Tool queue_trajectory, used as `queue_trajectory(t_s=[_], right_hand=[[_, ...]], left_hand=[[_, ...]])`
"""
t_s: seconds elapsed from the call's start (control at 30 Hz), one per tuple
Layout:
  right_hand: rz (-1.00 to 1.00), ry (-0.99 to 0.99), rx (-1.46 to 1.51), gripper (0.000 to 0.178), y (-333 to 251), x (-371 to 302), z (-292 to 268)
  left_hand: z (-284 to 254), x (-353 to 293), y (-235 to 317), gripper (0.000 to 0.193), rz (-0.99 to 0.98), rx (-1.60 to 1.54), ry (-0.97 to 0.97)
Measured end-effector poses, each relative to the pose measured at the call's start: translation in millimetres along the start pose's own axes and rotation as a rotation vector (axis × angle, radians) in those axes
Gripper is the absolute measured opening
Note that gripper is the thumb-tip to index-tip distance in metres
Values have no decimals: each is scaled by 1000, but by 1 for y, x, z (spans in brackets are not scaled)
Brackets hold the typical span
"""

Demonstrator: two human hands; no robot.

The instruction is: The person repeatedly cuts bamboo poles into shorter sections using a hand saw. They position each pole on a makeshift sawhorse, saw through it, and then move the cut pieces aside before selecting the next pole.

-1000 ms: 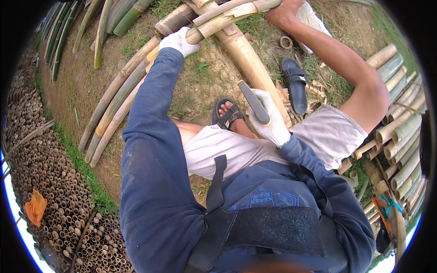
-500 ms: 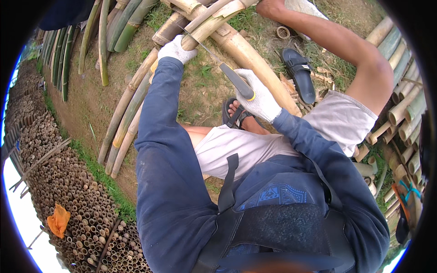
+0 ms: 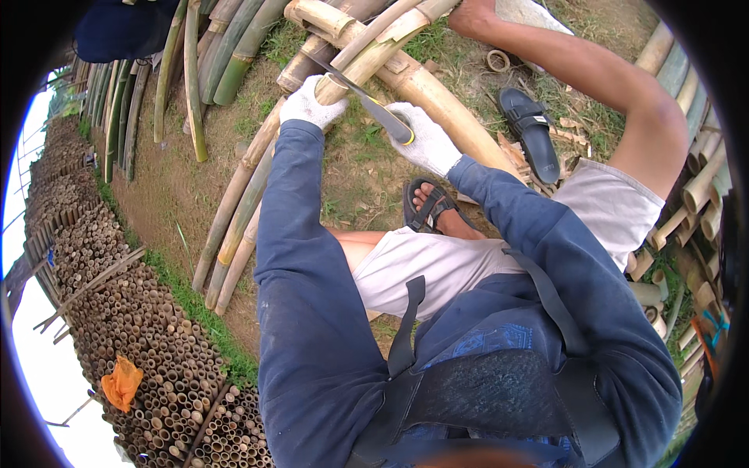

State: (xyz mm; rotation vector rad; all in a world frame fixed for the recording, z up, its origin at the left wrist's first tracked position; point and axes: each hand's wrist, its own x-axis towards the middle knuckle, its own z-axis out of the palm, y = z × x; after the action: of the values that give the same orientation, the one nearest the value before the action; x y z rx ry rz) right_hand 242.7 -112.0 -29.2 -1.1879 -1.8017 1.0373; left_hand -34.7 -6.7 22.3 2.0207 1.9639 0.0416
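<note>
My left hand, in a white knit glove, is closed round the cut end of a pale bamboo pole. In my gloved right hand is a hand saw with a grey, yellow-edged handle. Its thin blade lies across the pole just beyond my left hand; the teeth are too small to make out. Under the pole a thicker bamboo pole runs crosswise.
Several bamboo lengths lie left of my legs. Green poles stand at the far left, above a large bamboo stack with an orange bag. A loose black sandal and more bamboo are on the right.
My right hand and the saw have moved forward and left, bringing the handle closer to the pole. My left hand keeps its hold. The whole view has shifted slightly.
</note>
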Motion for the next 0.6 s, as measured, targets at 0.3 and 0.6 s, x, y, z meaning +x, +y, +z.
queue_trajectory(t_s=[0.3,0.6], right_hand=[[40,-446,-372,62,62,-56,6],[517,-416,831,94,-4,-57,-39]], left_hand=[[8,-6,-11,80,12,-518,51],[20,-26,74,62,-454,-1614,-21]])
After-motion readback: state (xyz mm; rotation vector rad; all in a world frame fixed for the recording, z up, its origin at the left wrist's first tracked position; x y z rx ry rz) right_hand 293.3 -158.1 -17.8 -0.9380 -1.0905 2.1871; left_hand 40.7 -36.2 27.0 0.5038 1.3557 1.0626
